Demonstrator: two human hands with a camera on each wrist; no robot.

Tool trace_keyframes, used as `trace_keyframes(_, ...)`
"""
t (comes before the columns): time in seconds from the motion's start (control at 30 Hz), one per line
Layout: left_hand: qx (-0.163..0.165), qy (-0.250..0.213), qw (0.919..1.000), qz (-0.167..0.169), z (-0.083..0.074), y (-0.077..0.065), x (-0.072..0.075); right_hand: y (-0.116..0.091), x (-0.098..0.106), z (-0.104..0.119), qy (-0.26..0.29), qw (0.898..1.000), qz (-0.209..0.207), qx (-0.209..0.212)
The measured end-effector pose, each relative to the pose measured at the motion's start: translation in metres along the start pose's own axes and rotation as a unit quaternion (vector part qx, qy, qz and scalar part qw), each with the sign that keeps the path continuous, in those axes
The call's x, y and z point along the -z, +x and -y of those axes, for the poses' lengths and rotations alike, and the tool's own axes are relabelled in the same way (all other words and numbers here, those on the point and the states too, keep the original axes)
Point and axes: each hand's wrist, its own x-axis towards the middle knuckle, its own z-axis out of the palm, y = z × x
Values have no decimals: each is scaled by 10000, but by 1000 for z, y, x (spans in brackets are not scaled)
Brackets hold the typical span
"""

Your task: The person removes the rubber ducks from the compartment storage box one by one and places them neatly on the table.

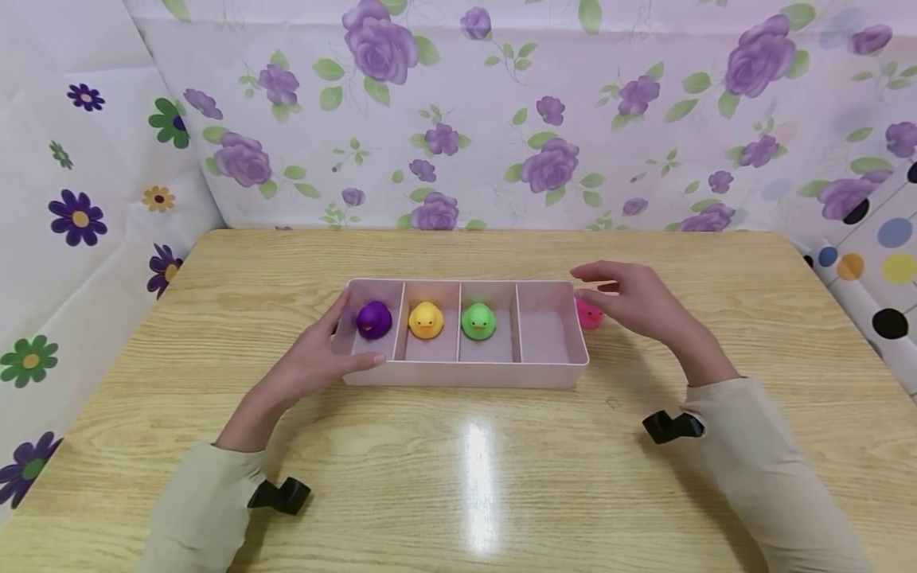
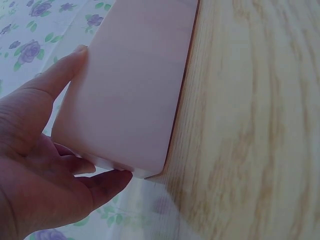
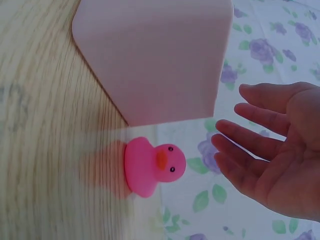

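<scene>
A pale pink box (image 1: 466, 375) with a row of compartments lies on the table. In it sit a purple duck (image 1: 374, 319), a yellow duck (image 1: 426, 320) and a green duck (image 1: 479, 321), each in its own compartment; the rightmost compartment holds nothing. My left hand (image 1: 311, 362) grips the box's left end, thumb at the front rim, fingers against the end wall (image 2: 115, 167). Just past the right end stands a pink rubber duck (image 3: 150, 167), partly hidden in the head view. Above it my right hand (image 1: 634, 298) hovers with fingers spread, apart from the duck.
The wooden table (image 1: 401, 477) runs back to a wall covering with purple flowers (image 1: 444, 119). Patterned sheets also stand at the left and right sides. A black wrist mount (image 1: 673, 427) sticks out from each sleeve.
</scene>
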Motion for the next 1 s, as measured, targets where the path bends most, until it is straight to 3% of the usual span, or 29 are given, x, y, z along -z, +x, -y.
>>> trace_keyframes(0.47, 58, 47, 10000, -29, -1, -2, 2, 7, -15, 24, 223, 9988, -84, 421)
trace_keyframes(1.0, -41, -42, 10000, 4, 0, -1, 0, 21, -35, 38, 404, 9967, 237, 661)
